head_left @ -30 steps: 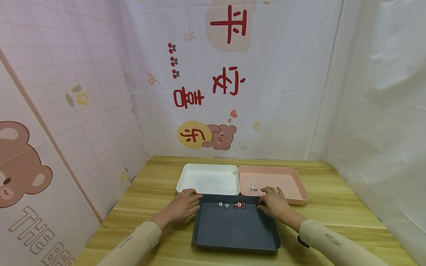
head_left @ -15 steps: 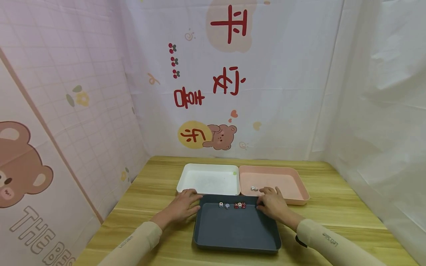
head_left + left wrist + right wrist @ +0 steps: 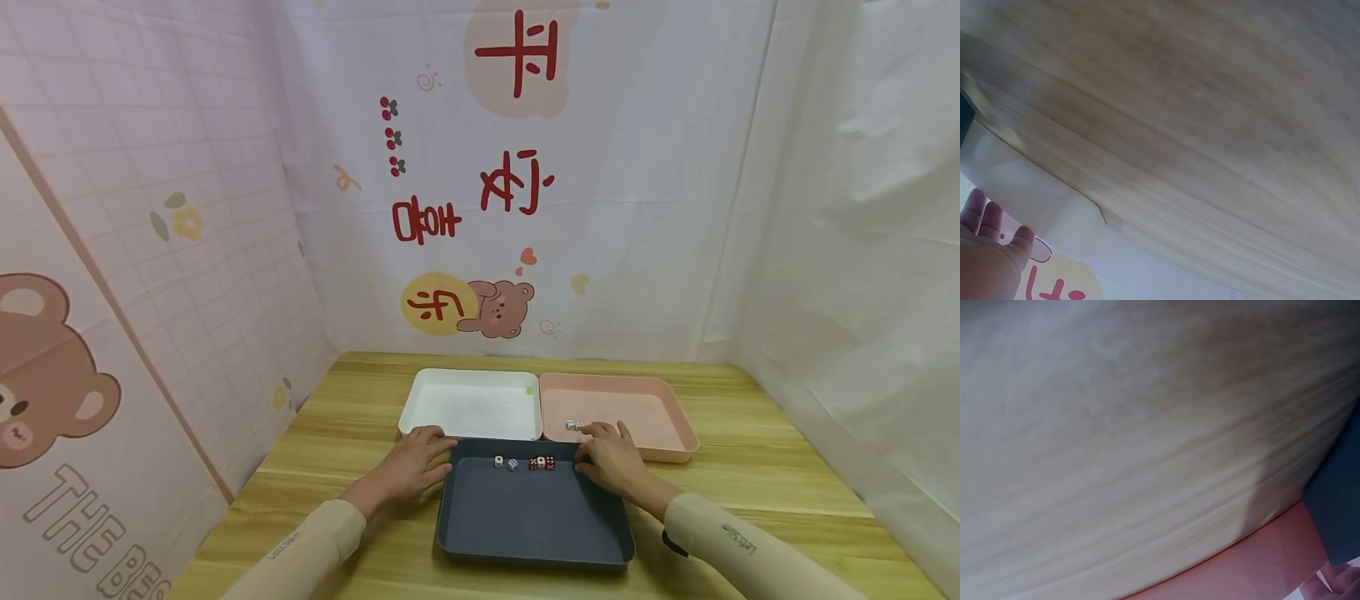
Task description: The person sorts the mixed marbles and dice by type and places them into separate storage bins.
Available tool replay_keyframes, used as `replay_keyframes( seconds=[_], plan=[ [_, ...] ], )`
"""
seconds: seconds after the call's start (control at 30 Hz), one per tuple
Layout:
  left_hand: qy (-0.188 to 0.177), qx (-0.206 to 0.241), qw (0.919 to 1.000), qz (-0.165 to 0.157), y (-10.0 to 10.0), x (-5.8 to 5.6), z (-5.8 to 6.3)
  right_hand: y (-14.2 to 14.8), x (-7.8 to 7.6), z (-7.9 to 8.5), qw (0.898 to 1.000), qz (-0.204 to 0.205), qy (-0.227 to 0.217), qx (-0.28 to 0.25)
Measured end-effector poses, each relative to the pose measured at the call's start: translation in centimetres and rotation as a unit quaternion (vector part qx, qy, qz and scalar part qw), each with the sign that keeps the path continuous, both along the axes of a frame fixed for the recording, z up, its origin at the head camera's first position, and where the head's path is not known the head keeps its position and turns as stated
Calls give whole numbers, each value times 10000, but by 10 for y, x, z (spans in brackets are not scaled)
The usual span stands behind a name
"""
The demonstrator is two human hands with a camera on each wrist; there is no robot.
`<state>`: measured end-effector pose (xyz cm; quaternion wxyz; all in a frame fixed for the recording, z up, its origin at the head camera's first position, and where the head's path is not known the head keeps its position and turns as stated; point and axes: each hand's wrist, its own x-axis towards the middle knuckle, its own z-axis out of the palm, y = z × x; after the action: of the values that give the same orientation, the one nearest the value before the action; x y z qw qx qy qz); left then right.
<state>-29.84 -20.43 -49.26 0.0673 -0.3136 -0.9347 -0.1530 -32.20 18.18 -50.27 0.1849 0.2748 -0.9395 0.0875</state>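
Observation:
My left hand (image 3: 412,467) rests at the far left corner of the dark grey tray (image 3: 536,525), fingers spread loosely and holding nothing. Over that tray's far right corner lies my right hand (image 3: 617,460). Its thumb side is at the dark tray, and a fingertip is close to two white dice (image 3: 573,425) in the pink tray (image 3: 660,408); whether it touches them I cannot tell. Along the dark tray's far side sit a white die (image 3: 498,462), a bluish die (image 3: 513,465) and a short row of red and white dice (image 3: 541,462).
A white tray (image 3: 468,404) stands behind the dark one, side by side with the pink tray. All three are on a wooden table (image 3: 780,500). Printed cloth (image 3: 622,208) hangs behind and at both sides.
My right hand has shifted slightly left, bringing its fingertips nearer the white dice in the pink tray. The left hand and the dice look unmoved.

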Motion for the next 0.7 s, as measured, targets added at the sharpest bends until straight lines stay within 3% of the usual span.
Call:
replay_keyframes(
  seconds=[0.3, 0.7],
  plan=[
    [19, 0, 10000, -2, 1, 0, 1, -2, 0, 1, 9997, -70, -181, 128],
    [40, 42, 10000, -17, 2, 0, 1, -4, 0, 5, 9998, 15, -170, -111]
  ],
)
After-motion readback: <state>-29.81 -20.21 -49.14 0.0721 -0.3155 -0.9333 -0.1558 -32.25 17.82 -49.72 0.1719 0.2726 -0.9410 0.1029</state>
